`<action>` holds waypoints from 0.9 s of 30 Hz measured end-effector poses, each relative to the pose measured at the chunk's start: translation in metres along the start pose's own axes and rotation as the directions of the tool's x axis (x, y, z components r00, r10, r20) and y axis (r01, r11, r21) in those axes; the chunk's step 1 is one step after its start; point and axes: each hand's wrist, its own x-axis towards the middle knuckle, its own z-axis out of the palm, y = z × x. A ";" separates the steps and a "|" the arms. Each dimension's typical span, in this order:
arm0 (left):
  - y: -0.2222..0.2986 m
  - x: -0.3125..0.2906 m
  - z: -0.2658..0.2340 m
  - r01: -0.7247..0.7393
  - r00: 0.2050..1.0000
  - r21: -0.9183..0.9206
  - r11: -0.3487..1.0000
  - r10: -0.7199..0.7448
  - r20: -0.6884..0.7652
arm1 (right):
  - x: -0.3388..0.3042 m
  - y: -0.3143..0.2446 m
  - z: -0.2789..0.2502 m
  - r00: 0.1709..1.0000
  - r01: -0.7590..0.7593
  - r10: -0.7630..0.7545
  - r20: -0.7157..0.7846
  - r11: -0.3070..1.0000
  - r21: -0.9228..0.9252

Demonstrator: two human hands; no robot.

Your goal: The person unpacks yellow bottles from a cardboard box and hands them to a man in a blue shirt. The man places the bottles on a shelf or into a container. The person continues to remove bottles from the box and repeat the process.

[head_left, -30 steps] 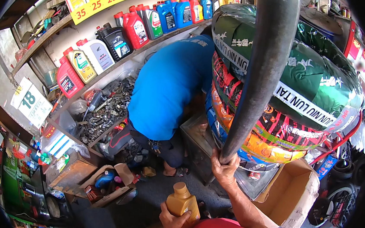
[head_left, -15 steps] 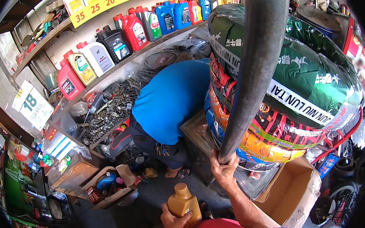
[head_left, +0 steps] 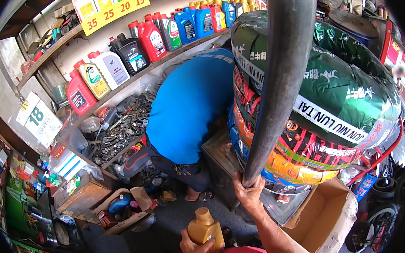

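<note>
In my left hand (head_left: 195, 249), closed around its lower side, is a gold plastic oil bottle (head_left: 207, 228) with a gold screw cap, held upright and slightly tilted in front of my red shirt. My right hand (head_left: 248, 193) is wrapped round a thick dark metal pole (head_left: 283, 85) that runs from the top of the view down past my fingers. Behind the pole stands a stack of wrapped tyres (head_left: 345, 95) in green, red and orange film. Ahead of me another person in a blue shirt (head_left: 190, 106) bends low, their hands hidden.
Several oil bottles (head_left: 150, 42) line a wooden shelf on the far wall. Under it lies a heap of small metal parts (head_left: 123, 124). An open cardboard box (head_left: 341, 223) sits at the right, and another box with bottles (head_left: 124, 223) is on the floor at the left.
The view has shifted slightly, and the person in blue is bent a little lower. Both my hands keep their hold on the bottle and the pole.
</note>
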 end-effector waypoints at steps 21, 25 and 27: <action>-0.015 0.002 0.006 0.091 0.993 0.036 0.995 -0.094 0.078 | -0.003 0.001 -0.003 0.999 -0.020 0.021 0.047 1.000 -0.013; -0.007 0.002 0.005 0.018 1.000 -0.020 1.000 -0.017 0.026 | 0.000 -0.004 -0.005 0.999 0.027 -0.024 0.032 0.997 -0.068; -0.010 0.005 0.008 -0.005 1.000 -0.030 1.000 0.006 0.026 | 0.000 -0.001 -0.006 0.999 0.014 -0.011 0.037 0.997 -0.078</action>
